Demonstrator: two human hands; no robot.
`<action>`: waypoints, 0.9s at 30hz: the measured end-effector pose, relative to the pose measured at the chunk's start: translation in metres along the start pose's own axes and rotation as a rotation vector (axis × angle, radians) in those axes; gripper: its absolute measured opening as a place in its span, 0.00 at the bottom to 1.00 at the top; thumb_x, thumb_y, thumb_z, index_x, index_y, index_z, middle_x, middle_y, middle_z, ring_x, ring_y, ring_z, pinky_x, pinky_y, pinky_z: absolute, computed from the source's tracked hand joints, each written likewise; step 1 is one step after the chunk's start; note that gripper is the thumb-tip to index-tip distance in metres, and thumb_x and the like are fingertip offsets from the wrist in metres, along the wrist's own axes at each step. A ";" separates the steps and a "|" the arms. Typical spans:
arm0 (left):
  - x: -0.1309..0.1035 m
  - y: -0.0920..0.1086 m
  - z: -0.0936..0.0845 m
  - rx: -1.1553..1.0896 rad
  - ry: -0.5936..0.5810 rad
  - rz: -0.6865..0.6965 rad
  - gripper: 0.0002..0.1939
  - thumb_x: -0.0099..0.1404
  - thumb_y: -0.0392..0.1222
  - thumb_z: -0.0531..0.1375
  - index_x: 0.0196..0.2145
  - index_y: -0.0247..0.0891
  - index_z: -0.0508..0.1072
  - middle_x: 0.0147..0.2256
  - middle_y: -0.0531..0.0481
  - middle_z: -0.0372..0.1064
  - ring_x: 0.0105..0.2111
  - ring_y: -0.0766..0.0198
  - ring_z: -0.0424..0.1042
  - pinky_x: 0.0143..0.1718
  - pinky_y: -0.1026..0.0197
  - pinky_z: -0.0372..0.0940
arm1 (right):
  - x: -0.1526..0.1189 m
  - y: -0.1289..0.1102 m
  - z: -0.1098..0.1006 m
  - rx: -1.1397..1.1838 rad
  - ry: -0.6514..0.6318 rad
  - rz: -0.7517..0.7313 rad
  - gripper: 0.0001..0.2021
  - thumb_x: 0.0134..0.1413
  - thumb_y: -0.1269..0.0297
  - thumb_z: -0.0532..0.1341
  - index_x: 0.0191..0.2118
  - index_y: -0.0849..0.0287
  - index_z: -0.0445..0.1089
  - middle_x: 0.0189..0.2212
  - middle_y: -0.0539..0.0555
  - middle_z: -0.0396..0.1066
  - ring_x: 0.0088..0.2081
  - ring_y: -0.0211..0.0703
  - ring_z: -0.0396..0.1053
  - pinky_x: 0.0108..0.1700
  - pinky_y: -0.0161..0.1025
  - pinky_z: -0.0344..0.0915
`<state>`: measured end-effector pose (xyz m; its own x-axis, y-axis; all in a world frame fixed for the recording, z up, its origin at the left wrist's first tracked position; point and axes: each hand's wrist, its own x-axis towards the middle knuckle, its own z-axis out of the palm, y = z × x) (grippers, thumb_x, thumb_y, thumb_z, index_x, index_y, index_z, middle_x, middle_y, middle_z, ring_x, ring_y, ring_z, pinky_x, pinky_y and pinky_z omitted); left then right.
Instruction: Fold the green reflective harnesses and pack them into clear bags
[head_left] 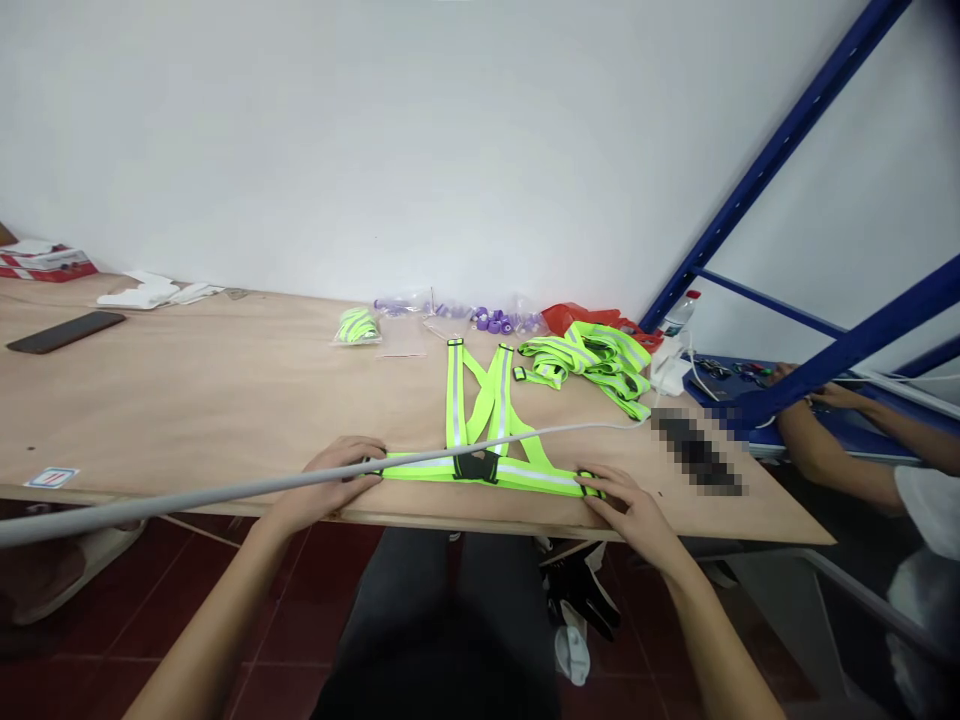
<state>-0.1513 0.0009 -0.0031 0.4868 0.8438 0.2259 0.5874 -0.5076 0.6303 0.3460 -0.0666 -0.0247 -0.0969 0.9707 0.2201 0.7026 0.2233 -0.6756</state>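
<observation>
A lime-green reflective vest (540, 477) made of elastic straps with silver stripes lies flat along the front of the table. Its waist strap runs sideways through a black centre patch (475, 465), and the shoulder straps cross toward the back. My left hand (334, 485) pinches the left end of the waist strap near its buckle. At the right end, the fingers of my right hand (628, 508) close on the strap beside the black buckle. Behind it to the right is a heap of similar green straps (600, 355). A folded vest in a clear bag (358, 326) sits farther back.
A grey cable (247, 490) crosses in front of the vest. Purple rolls (491, 320) in clear bags, a red bag (585, 318) and a bottle (681, 312) line the back. A dark phone (66, 332) lies left. Beyond the blue frame (780, 130), another person's arms (832, 460) work.
</observation>
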 end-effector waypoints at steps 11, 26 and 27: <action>0.007 -0.015 -0.016 -0.002 -0.104 0.029 0.12 0.73 0.45 0.56 0.50 0.46 0.76 0.54 0.46 0.72 0.57 0.54 0.69 0.56 0.54 0.67 | 0.013 0.007 -0.006 -0.070 -0.092 0.059 0.20 0.60 0.43 0.61 0.45 0.49 0.82 0.55 0.61 0.75 0.60 0.62 0.69 0.62 0.62 0.64; 0.041 0.008 -0.034 0.153 -0.125 0.093 0.14 0.72 0.47 0.57 0.52 0.48 0.77 0.54 0.48 0.75 0.53 0.53 0.74 0.54 0.53 0.71 | 0.056 -0.048 0.030 -0.369 -0.041 -0.264 0.22 0.67 0.57 0.57 0.64 0.51 0.67 0.60 0.58 0.71 0.59 0.53 0.70 0.58 0.49 0.71; 0.051 0.012 -0.036 0.166 -0.126 0.120 0.15 0.73 0.46 0.56 0.53 0.48 0.76 0.55 0.48 0.74 0.54 0.53 0.73 0.55 0.52 0.70 | 0.058 -0.048 0.037 -0.387 -0.066 -0.287 0.22 0.67 0.57 0.57 0.64 0.50 0.68 0.61 0.58 0.70 0.60 0.53 0.69 0.60 0.50 0.70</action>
<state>-0.1430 0.0444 0.0426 0.6300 0.7528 0.1905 0.6138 -0.6330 0.4718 0.2807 -0.0179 -0.0059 -0.3606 0.8811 0.3061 0.8502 0.4454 -0.2805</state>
